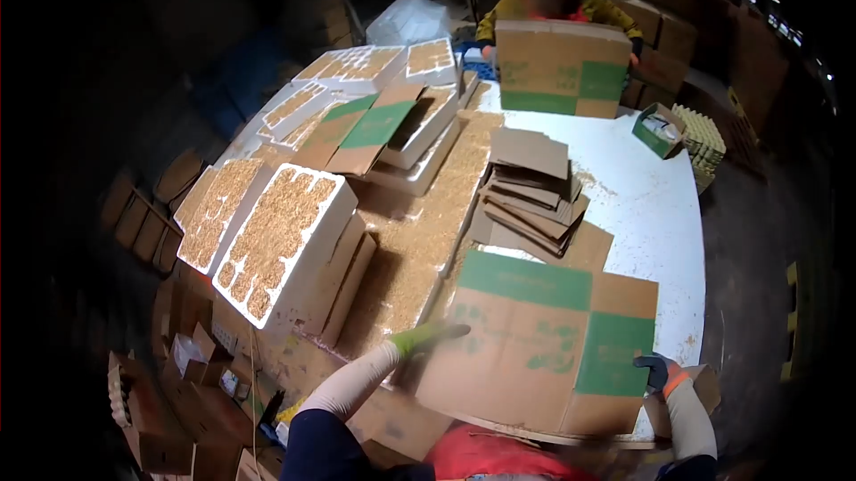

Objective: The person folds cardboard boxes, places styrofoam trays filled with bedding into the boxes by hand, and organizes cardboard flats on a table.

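Observation:
A flattened cardboard box (526, 347) with green printed bands lies at the near edge of the white table, close to my body. My left hand (437, 335), in a green and dark glove, reaches over its left side; the hand is blurred and its grip is unclear. On the right, my right hand (657, 374), in a dark glove with an orange cuff, has its fingers closed on the box's right edge. Just beyond the box is a stack of brown cardboard pieces (530, 191).
White foam trays (281, 236) filled with tan granules stand at the left, with another green-banded cardboard (366, 129) on some. Across the white table (655, 213), a person (557, 0) holds a large box (562, 68). A green carton (660, 131) and egg trays (700, 138) are far right.

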### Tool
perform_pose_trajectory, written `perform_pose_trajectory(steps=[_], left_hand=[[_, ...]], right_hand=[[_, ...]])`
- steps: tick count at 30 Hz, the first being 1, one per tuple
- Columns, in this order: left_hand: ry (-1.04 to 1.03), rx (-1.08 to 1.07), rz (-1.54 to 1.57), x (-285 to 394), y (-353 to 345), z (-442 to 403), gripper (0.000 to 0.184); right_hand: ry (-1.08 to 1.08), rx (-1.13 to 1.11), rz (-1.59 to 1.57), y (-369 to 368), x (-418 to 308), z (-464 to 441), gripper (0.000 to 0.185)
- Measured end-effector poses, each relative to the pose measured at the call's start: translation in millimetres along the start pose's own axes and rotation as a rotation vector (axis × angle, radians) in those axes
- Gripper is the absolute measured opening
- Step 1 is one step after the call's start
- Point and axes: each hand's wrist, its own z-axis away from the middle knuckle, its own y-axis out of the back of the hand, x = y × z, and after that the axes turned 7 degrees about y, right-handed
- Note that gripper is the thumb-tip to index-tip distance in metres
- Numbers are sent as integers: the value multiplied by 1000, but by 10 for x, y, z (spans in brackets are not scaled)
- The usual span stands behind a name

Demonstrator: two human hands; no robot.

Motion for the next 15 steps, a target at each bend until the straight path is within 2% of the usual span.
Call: perform_pose_trajectory(steps=[1, 3, 4, 6, 7, 9, 11, 12, 13, 15], left_hand=[[15, 1, 16, 43, -1, 27, 65], [79, 368, -711, 198, 95, 19, 65], [-278, 538, -568, 304, 184, 46, 58], [-606, 558, 456, 428, 633, -222, 39], [-735, 366, 807, 230, 1295, -784, 47], [-814, 475, 1303, 557, 1970, -1038, 54], [-754, 866, 1545, 1216, 2206, -812, 57], [-743, 917, 1644, 1376, 2326, -760, 59], [-960, 819, 1672, 1464, 2373, -721, 63], [-1194, 605, 1785, 1309, 2979, -1148, 43]], right_hand=[[-57, 1, -108, -73, -49, 73, 40], [-89, 48, -9, -73, -129, 73, 41], [-110, 100, 79, -70, -173, 55, 42], [-56, 58, 95, -140, -204, 77, 48], [-21, 56, 146, -192, -214, 83, 47], [63, 56, 291, -311, -273, 126, 46], [150, 63, 445, -448, -353, 169, 46], [169, 76, 477, -461, -356, 181, 46], [183, 86, 495, -464, -366, 200, 45], [189, 119, 460, -236, -263, 97, 58]])
